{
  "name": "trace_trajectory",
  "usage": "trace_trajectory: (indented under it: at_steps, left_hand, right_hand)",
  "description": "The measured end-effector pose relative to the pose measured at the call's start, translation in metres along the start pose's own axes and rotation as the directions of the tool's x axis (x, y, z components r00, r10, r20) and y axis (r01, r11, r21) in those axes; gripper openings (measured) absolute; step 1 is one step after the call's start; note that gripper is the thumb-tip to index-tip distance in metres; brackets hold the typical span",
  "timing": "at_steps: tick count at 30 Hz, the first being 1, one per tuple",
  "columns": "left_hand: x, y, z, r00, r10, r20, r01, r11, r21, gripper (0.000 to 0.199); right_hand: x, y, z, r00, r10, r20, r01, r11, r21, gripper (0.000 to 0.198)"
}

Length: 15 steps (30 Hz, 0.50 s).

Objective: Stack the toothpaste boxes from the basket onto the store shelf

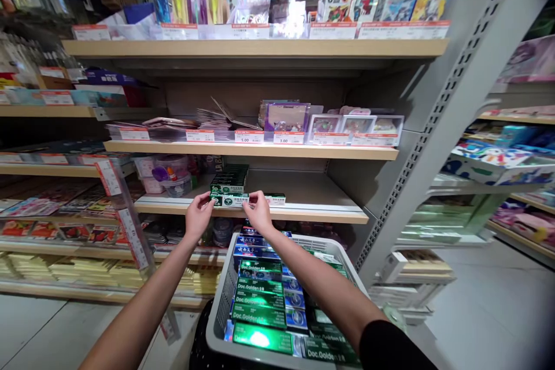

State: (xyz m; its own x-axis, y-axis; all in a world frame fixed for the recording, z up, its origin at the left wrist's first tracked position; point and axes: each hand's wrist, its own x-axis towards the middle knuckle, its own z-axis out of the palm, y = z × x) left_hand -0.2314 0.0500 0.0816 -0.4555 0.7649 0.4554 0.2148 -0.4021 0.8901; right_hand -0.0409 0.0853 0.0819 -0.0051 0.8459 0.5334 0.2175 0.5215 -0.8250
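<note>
My left hand (200,215) and my right hand (259,212) pinch the two ends of a green-and-white toothpaste box (229,201) at the front edge of a shelf. Behind it, a stack of dark green boxes (229,178) runs back into the shelf. Another green-and-white box (276,199) lies just right of my right fingers, partly hidden by them. Below my forearms a grey plastic basket (217,324) is filled with green "Doc.Golden" boxes (259,302) and blue boxes (296,319), several of each.
Plastic tubs (176,176) stand left of the stack on the same shelf (312,211). The shelf above (260,149) carries cards and small framed items behind price tags. A slanted strip of price labels (130,231) stands at the left. A metal upright (416,156) rises at the right.
</note>
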Motion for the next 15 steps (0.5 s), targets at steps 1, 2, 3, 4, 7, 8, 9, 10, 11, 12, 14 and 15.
trace_trajectory:
  at_steps: [1, 2, 3, 4, 7, 8, 9, 10, 11, 12, 14, 15]
  left_hand:
    - [0.006, 0.0, 0.0, 1.0, 0.015, 0.002, -0.015, 1.0, 0.01, 0.035]
    - [0.012, 0.0, 0.0, 1.0, 0.022, 0.003, -0.022, 1.0, 0.018, 0.034]
    - [0.016, 0.0, 0.001, 1.0, 0.021, 0.004, -0.021, 0.999, 0.024, 0.034]
    - [0.02, -0.002, 0.002, 1.0, 0.016, 0.003, -0.016, 0.999, 0.031, 0.034]
    - [0.029, -0.01, 0.003, 1.0, 0.004, -0.013, -0.003, 0.998, 0.068, 0.034]
    - [0.032, -0.013, 0.004, 1.0, 0.005, -0.02, -0.003, 0.997, 0.083, 0.034]
    - [0.034, -0.017, 0.004, 1.0, 0.005, -0.025, -0.003, 0.995, 0.099, 0.033]
    - [0.036, -0.02, 0.004, 1.0, 0.004, -0.026, -0.001, 0.993, 0.114, 0.033]
    - [0.038, -0.023, 0.004, 1.0, 0.001, -0.023, 0.002, 0.992, 0.125, 0.032]
    - [0.04, -0.026, 0.004, 1.0, -0.004, -0.015, 0.006, 0.991, 0.133, 0.032]
    - [0.043, -0.028, 0.004, 1.0, -0.014, -0.001, 0.014, 0.989, 0.148, 0.031]
    - [0.044, -0.029, 0.003, 1.0, -0.015, 0.002, 0.015, 0.987, 0.159, 0.031]
  right_hand:
    - [0.006, 0.0, 0.003, 1.0, -0.005, -0.003, 0.005, 1.0, -0.016, 0.018]
    - [0.011, 0.0, 0.006, 1.0, -0.009, -0.007, 0.009, 0.999, -0.035, 0.018]
    - [0.015, 0.0, 0.008, 1.0, -0.011, -0.013, 0.01, 0.998, -0.057, 0.017]
    - [0.019, 0.0, 0.011, 1.0, -0.013, -0.019, 0.011, 0.997, -0.081, 0.017]
    - [0.025, 0.002, 0.019, 0.999, -0.016, -0.041, 0.01, 0.989, -0.148, 0.017]
    - [0.026, 0.003, 0.022, 0.999, -0.012, -0.045, 0.004, 0.986, -0.164, 0.018]
    - [0.026, 0.005, 0.025, 0.999, -0.006, -0.046, -0.002, 0.985, -0.174, 0.018]
    - [0.026, 0.007, 0.028, 0.999, 0.0, -0.046, -0.008, 0.984, -0.178, 0.017]
    - [0.026, 0.008, 0.03, 0.999, 0.006, -0.045, -0.013, 0.984, -0.18, 0.017]
    - [0.026, 0.01, 0.032, 0.999, 0.007, -0.042, -0.014, 0.984, -0.179, 0.017]
    - [0.028, 0.013, 0.035, 0.999, 0.0, -0.038, -0.007, 0.984, -0.178, 0.016]
    - [0.029, 0.014, 0.036, 0.999, -0.002, -0.038, -0.005, 0.984, -0.177, 0.016]
